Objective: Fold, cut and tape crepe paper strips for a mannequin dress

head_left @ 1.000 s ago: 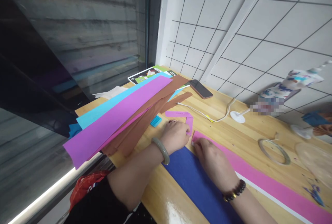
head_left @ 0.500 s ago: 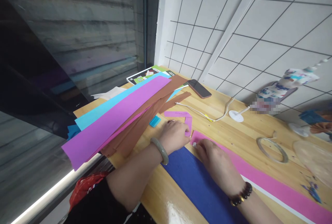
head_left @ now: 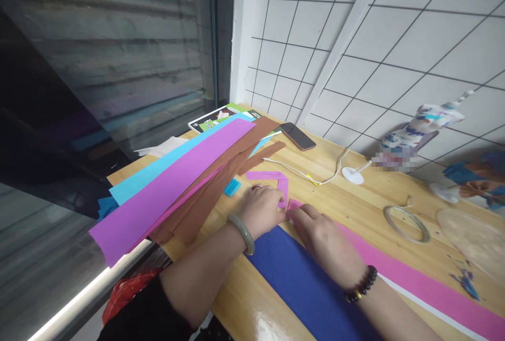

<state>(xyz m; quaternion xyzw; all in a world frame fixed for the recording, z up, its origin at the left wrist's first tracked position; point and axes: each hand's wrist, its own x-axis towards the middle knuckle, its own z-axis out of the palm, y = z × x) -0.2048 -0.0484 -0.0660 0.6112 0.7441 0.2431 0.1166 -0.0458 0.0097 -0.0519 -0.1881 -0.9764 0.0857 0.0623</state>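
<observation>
My left hand (head_left: 263,207), with a pale green bangle on the wrist, rests fingers-down on the wooden table (head_left: 366,193) and pinches the near end of a small folded purple paper strip (head_left: 272,178). My right hand (head_left: 319,236), with a dark bead bracelet, presses its fingertips on the far end of a long pink paper strip (head_left: 410,278). The two hands almost touch. Beneath them lies a dark blue paper sheet (head_left: 303,283). A thin white strip (head_left: 430,304) runs along the pink one.
Long purple (head_left: 177,178), light blue (head_left: 158,170) and brown (head_left: 221,172) paper strips are stacked at left, overhanging the table edge. A phone (head_left: 298,136), a white cable (head_left: 315,178), a tape ring (head_left: 406,223), a printed booklet (head_left: 215,116) and a small blue pleated piece (head_left: 232,187) lie beyond.
My right hand has slid a little toward my left hand along the pink strip's end, closing the gap. The camera has shifted slightly.
</observation>
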